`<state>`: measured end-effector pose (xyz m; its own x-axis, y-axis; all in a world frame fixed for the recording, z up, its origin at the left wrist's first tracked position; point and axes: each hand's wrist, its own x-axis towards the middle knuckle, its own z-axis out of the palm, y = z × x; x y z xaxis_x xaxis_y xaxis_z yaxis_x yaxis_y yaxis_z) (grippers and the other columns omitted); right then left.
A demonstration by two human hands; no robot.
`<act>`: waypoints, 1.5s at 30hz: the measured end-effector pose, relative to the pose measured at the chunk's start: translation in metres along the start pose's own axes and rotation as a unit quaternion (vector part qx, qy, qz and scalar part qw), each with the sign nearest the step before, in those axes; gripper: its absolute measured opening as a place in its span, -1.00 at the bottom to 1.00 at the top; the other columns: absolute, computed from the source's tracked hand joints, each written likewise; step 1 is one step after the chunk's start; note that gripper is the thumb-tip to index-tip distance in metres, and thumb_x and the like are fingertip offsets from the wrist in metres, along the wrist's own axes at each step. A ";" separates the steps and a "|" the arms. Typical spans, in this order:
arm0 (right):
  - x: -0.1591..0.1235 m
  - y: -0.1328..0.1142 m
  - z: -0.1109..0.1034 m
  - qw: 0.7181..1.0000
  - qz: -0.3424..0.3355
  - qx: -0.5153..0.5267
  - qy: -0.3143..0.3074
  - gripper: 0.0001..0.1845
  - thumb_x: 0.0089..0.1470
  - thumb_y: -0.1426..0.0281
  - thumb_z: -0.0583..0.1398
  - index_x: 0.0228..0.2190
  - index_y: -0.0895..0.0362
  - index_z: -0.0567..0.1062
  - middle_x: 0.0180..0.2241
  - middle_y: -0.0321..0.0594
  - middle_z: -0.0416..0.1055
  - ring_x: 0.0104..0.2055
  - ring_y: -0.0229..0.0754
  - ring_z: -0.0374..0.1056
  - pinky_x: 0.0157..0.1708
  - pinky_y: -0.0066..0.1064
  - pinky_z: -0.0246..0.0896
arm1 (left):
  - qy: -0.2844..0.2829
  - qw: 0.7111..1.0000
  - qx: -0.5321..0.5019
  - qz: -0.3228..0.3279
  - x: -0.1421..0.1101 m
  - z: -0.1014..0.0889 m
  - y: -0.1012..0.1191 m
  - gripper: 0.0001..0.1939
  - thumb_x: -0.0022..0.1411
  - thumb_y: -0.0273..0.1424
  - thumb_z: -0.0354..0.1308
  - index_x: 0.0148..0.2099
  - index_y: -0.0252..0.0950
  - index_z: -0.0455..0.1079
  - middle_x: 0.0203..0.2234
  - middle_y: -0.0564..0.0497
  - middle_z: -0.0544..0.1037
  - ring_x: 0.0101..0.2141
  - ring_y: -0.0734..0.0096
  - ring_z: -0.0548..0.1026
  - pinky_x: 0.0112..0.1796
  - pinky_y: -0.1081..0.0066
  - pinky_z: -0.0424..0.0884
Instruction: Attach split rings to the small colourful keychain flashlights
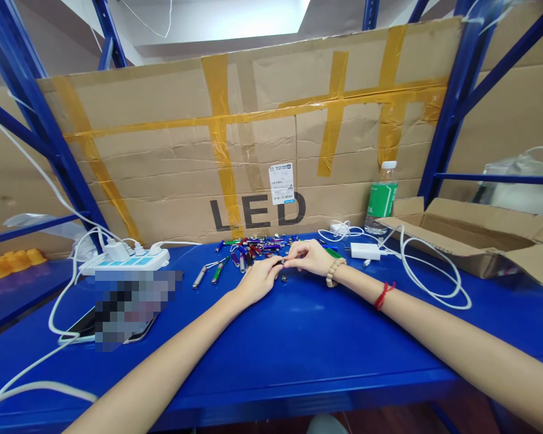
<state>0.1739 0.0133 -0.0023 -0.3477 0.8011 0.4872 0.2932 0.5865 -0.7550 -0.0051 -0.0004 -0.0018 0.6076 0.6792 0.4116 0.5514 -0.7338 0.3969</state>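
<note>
Near the middle of the blue shelf top, my left hand and my right hand meet, their fingertips pinched around something small and dark that I cannot make out. Just below the fingertips lies a small metal piece. Behind my hands spreads a pile of small coloured metal tubes in blue, red, green and silver, partly hidden by my fingers. To the left of my left hand lie a silver tube and a green tube, each with a metal clip or ring at its end.
A power strip with plugs and white cables sits at the left, behind a blurred tablet-like device. At the right are a white charger, a green-labelled bottle and an open cardboard box. Taped cardboard stands behind.
</note>
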 end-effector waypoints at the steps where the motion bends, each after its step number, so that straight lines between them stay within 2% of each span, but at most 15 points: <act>1: 0.000 -0.001 0.000 1.000 0.003 0.000 0.005 -0.63 -0.33 0.15 0.30 -0.64 0.23 0.43 -0.57 -0.27 0.34 -0.66 -0.39 0.23 -0.70 -0.53 0.20 | 0.006 1.000 -0.002 0.001 0.000 0.000 -0.001 -0.76 0.23 -0.39 -0.17 -0.25 -0.26 0.32 -0.51 0.06 0.44 -0.48 0.46 0.39 -0.42 0.52 0.24; 9: -0.002 -0.006 0.002 0.999 0.039 -0.011 0.010 -0.58 -0.32 0.09 0.28 -0.66 0.21 0.36 -0.62 -0.28 0.35 -0.69 -0.39 0.22 -0.71 -0.55 0.13 | 0.023 1.000 -0.012 0.002 0.001 0.002 -0.004 -0.74 0.22 -0.38 -0.16 -0.21 -0.25 0.35 -0.47 0.04 0.47 -0.45 0.45 0.41 -0.35 0.50 0.28; 18: -0.002 -0.008 0.000 0.999 0.044 -0.013 0.003 -0.57 -0.31 0.07 0.26 -0.65 0.20 0.35 -0.64 -0.29 0.34 -0.68 -0.38 0.22 -0.69 -0.53 0.11 | 0.034 0.999 -0.016 0.003 0.002 0.003 -0.005 -0.73 0.23 -0.36 -0.15 -0.15 -0.26 0.35 -0.38 0.00 0.50 -0.35 0.38 0.43 -0.30 0.46 0.29; 23: -0.001 -0.005 0.001 0.999 0.049 -0.008 0.012 -0.56 -0.33 0.06 0.27 -0.64 0.21 0.36 -0.61 -0.27 0.35 -0.68 -0.38 0.22 -0.69 -0.53 0.12 | 0.036 0.998 -0.043 0.029 0.003 0.004 -0.006 -0.71 0.24 -0.36 -0.15 -0.10 -0.29 0.33 -0.42 0.00 0.48 -0.39 0.41 0.41 -0.31 0.47 0.29; 28: 0.000 -0.008 0.003 0.998 0.053 -0.008 0.025 -0.55 -0.33 0.05 0.26 -0.63 0.21 0.38 -0.59 -0.26 0.37 -0.69 -0.39 0.22 -0.70 -0.54 0.10 | 0.033 0.998 -0.052 0.017 0.004 0.005 -0.008 -0.69 0.25 -0.35 -0.18 -0.07 -0.27 0.31 -0.50 0.04 0.43 -0.45 0.44 0.38 -0.36 0.49 0.28; 34: 0.000 -0.010 0.004 0.998 0.062 0.005 0.032 -0.54 -0.35 0.04 0.26 -0.62 0.20 0.37 -0.67 -0.31 0.34 -0.72 -0.40 0.20 -0.72 -0.56 0.05 | 0.023 0.998 -0.055 0.004 0.005 0.005 -0.006 -0.71 0.25 -0.35 -0.19 -0.15 -0.28 0.33 -0.54 0.07 0.39 -0.48 0.48 0.36 -0.38 0.52 0.27; 45: 0.000 -0.009 0.008 0.997 0.066 0.027 0.042 -0.55 -0.33 0.04 0.25 -0.60 0.21 0.38 -0.69 -0.32 0.33 -0.73 -0.40 0.18 -0.73 -0.55 0.04 | 0.027 0.997 -0.075 -0.015 0.005 0.004 -0.004 -0.75 0.24 -0.36 -0.19 -0.22 -0.30 0.29 -0.58 0.09 0.36 -0.50 0.50 0.35 -0.39 0.52 0.26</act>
<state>0.1640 0.0066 0.0010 -0.2330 0.8797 0.4145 0.2822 0.4690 -0.8369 -0.0018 0.0057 -0.0046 0.5581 0.7035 0.4401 0.4748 -0.7057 0.5259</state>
